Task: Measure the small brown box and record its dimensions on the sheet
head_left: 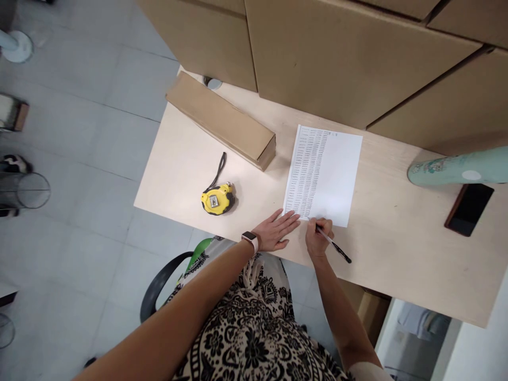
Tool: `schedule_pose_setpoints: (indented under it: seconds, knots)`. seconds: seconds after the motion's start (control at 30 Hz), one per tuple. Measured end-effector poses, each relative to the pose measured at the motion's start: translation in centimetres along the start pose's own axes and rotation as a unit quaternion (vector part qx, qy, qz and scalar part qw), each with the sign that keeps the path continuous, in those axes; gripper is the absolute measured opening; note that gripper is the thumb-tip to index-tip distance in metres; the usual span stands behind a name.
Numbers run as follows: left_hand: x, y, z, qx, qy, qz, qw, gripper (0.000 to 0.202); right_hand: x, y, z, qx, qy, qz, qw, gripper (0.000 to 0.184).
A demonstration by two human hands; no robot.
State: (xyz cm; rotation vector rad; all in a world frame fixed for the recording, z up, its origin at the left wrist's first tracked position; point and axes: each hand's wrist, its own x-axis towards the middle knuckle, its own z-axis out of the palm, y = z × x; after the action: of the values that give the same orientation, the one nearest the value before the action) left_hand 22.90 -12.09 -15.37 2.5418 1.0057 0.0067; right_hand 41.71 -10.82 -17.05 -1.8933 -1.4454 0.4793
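A printed sheet of paper with columns of small text lies on the pale wooden table. My left hand lies flat and open on the table, fingertips touching the sheet's lower left corner; a watch with a white strap is on that wrist. My right hand is closed around a pen, whose tip meets the bottom edge of the sheet.
A yellow tape measure with a black strap lies left of the sheet. A long narrow cardboard box sits behind it. Large cardboard boxes stand along the back. At the right lie a teal bottle and a dark phone.
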Motion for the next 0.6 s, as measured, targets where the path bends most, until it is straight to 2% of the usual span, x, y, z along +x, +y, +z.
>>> schedule_pose_setpoints:
  seconds: [0.6]
  knots:
    - [-0.08, 0.01, 0.07, -0.013, 0.010, 0.001, 1.000, 0.071, 0.20, -0.19, -0.04, -0.007, 0.004, -0.003, 1.000, 0.025]
